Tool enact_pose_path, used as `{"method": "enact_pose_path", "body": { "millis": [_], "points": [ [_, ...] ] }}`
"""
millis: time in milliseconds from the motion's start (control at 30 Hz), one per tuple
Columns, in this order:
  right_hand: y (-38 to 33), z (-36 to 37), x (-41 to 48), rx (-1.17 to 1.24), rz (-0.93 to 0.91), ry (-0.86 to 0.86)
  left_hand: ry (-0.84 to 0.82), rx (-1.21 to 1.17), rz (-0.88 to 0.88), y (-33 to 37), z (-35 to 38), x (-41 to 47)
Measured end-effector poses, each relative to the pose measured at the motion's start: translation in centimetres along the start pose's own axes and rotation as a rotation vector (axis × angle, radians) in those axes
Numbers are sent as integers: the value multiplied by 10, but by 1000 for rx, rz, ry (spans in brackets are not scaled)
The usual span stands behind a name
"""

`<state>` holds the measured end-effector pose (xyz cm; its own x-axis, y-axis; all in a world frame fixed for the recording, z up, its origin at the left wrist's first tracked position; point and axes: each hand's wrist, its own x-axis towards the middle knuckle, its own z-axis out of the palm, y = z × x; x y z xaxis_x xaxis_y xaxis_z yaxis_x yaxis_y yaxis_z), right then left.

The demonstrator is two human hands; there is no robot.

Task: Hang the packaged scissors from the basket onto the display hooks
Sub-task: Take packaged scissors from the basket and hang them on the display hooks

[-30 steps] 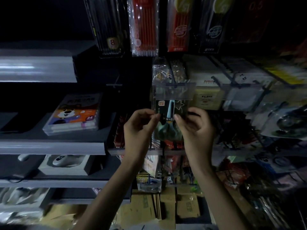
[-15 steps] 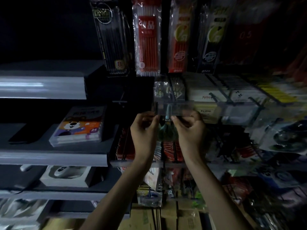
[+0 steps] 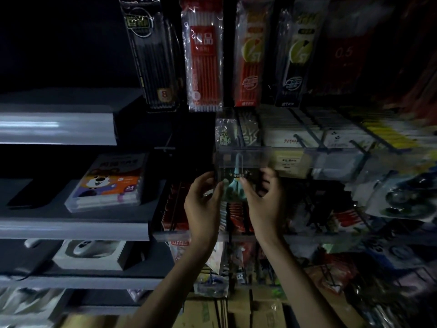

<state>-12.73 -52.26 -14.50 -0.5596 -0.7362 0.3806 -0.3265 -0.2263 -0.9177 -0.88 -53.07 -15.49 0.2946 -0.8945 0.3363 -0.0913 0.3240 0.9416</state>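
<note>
Item: packaged scissors (image 3: 236,184), pale teal handles on a dark printed card under clear film. They are held upright, top edge tucked behind the clear plastic label strip (image 3: 246,159) that fronts a row of dark wire display hooks (image 3: 302,143). Left hand (image 3: 202,207) pinches the left edge and right hand (image 3: 266,204) the right, thumbs in front, probably to keep the card level while its hanging hole finds a prong; both are hidden. Above hangs a red-and-white pen packet (image 3: 204,67). Basket not in view.
</note>
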Motion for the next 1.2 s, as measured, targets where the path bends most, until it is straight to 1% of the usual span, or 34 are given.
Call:
{"method": "enact_pose_path", "body": {
  "millis": [167,367,533,633,733,833,967,1067,1200],
  "points": [
    [-4,3,3,39,21,11,58,-13,-23,9,3,9],
    [-1,7,9,32,35,2,60,-6,-1,9,4,12],
    [6,5,1,-53,-18,-11,-1,9,-43,-3,5,2],
    [4,4,-5,-66,-27,-34,-43,12,-20,-5,4,-6],
    [2,4,-12,-61,-30,-80,-109,-42,-34,2,6,-14],
    [1,7,-14,-54,-55,-82,-72,-67,-46,5,8,-16],
    [3,8,-13,-42,-29,-67,-60,-74,-61,5,9,-16],
    [4,5,-13,-45,-18,-58,-64,-49,-68,7,8,-16],
    [2,1,-12,-66,-3,-60,-27,9,-55,4,4,-13]
  ]
}}
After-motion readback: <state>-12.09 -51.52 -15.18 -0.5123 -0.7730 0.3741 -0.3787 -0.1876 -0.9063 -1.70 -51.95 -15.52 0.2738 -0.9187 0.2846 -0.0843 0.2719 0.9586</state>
